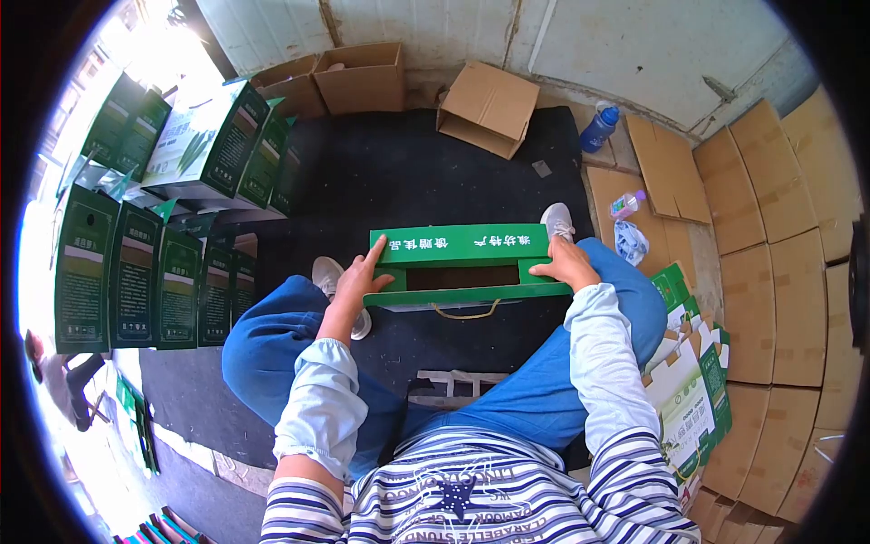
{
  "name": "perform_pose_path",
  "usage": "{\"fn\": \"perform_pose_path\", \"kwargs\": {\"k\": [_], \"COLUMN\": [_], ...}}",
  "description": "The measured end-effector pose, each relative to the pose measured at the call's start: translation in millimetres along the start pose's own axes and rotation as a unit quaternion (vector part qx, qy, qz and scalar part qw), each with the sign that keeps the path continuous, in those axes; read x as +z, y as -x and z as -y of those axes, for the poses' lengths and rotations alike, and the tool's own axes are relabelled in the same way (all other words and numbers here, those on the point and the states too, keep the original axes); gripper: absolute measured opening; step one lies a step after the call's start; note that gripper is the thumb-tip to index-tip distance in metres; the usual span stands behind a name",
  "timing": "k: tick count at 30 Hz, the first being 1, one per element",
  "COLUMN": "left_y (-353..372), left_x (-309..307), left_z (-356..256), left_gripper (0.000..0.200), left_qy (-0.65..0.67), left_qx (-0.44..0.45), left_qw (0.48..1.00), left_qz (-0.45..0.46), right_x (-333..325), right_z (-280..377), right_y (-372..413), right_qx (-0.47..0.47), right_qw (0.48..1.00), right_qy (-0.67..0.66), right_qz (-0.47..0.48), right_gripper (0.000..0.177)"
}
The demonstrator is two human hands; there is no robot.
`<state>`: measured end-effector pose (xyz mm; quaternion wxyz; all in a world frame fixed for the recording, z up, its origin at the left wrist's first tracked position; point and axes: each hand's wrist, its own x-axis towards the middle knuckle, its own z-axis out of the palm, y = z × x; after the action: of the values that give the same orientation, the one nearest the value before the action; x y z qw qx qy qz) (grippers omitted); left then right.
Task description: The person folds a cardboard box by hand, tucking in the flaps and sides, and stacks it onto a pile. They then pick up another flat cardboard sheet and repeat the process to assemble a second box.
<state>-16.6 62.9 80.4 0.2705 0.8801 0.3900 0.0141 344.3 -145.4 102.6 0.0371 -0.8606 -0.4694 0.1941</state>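
A green cardboard gift box [459,238] with white printed characters sits between my knees. A rectangular opening shows its brown inside between the green flaps, and a cord handle [466,314] hangs on the side nearest me. My left hand [358,276] grips its left end, index finger stretched along the corner of the far flap. At the right end my right hand [568,267] holds the box, thumb pointing inward over the end flap and the other fingers partly hidden on the outside.
Formed green gift boxes [181,281] stand stacked at left. Flattened printed cartons [693,399] lie by my right knee, beside a wall of brown cartons [748,263]. Open brown boxes [362,80] line the back. A blue bottle [598,130] stands right of the black mat [381,172].
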Motion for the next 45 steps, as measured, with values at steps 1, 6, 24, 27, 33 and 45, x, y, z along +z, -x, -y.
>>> {"fn": "perform_pose_path", "kwargs": {"k": [1, 6, 24, 27, 33, 45], "left_y": [-1, -3, 28, 28, 21, 4], "left_x": [1, 4, -29, -23, -18, 6], "left_z": [0, 2, 1, 0, 1, 26], "left_gripper": [0.085, 0.083, 0.087, 0.102, 0.111, 0.073], "left_qy": [-0.001, 0.003, 0.08, 0.076, 0.191, 0.153], "left_qx": [-0.003, -0.012, 0.033, 0.018, -0.009, -0.246], "left_qw": [1.0, 1.0, 0.987, 0.981, 0.976, 0.956], "left_qz": [0.0, 0.002, 0.136, 0.176, 0.1, 0.043], "right_x": [-1, -9, 49, 53, 42, 40], "right_z": [1, 6, -51, -57, -50, -22], "right_y": [-1, -6, -29, -35, -26, -22], "right_qx": [0.009, 0.023, -0.022, -0.032, -0.01, 0.229], "right_qw": [1.0, 0.998, 0.975, 0.971, 0.92, 0.789], "right_qy": [-0.005, -0.028, -0.22, -0.225, -0.375, -0.511], "right_qz": [0.007, 0.047, 0.023, 0.072, 0.111, 0.25], "right_gripper": [0.06, 0.05, 0.065, 0.064, 0.055, 0.084]}}
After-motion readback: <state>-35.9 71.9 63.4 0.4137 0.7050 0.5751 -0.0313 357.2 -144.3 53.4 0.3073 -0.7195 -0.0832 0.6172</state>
